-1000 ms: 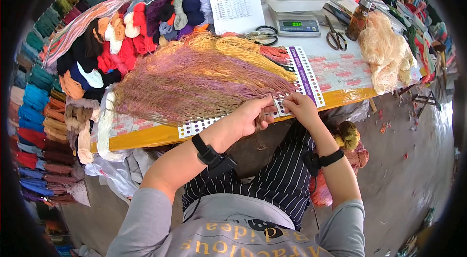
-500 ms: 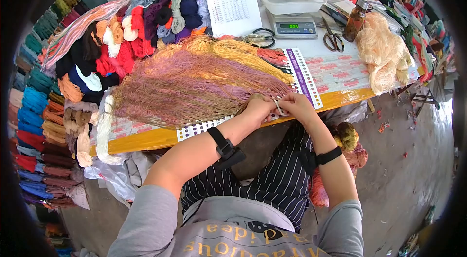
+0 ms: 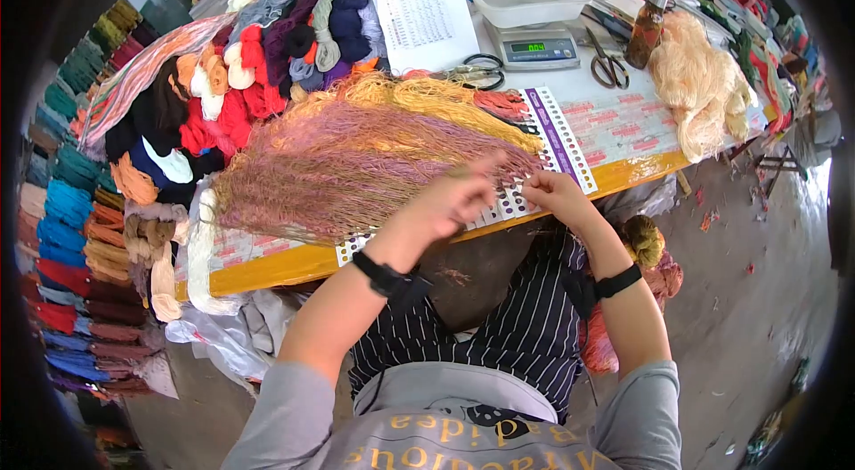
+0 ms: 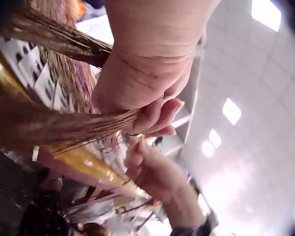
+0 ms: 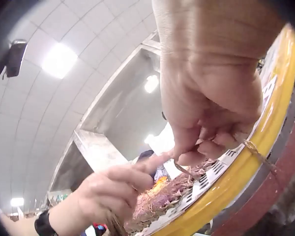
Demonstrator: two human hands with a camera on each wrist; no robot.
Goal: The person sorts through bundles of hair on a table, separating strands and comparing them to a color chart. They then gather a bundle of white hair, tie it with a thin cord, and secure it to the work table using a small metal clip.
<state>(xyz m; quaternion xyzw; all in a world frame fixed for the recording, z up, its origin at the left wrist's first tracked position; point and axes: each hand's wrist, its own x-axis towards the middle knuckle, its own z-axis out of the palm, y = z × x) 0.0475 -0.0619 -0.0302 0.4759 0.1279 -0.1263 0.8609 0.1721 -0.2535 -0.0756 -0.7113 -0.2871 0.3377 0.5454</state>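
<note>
My left hand (image 3: 450, 203), blurred in the head view, is over the front of the spread thread with its index finger pointing out. In the left wrist view its lower fingers curl round a bundle of brown thread (image 4: 64, 129). Close to its right, my right hand (image 3: 558, 198) is at the table's front edge. Its thumb and fingers pinch a thin brown strand (image 5: 187, 171) over the white punched card (image 3: 508, 208). Purple, yellow and brown threads (image 3: 356, 145) hang from the holes of this card and fan out leftward across the table.
A digital scale (image 3: 533, 49) with a white plastic tray (image 3: 525, 0) stands at the back. Scissors (image 3: 609, 69), a bottle (image 3: 645, 32) and peach yarn (image 3: 699, 83) are to the right. Colourful skeins (image 3: 223, 109) pile up left. The table's yellow edge (image 3: 646, 166) runs along the front.
Half a second ago both hands met at the card. My left hand has since drawn off to the left, index finger extended; my right hand stays near the card's edge.
</note>
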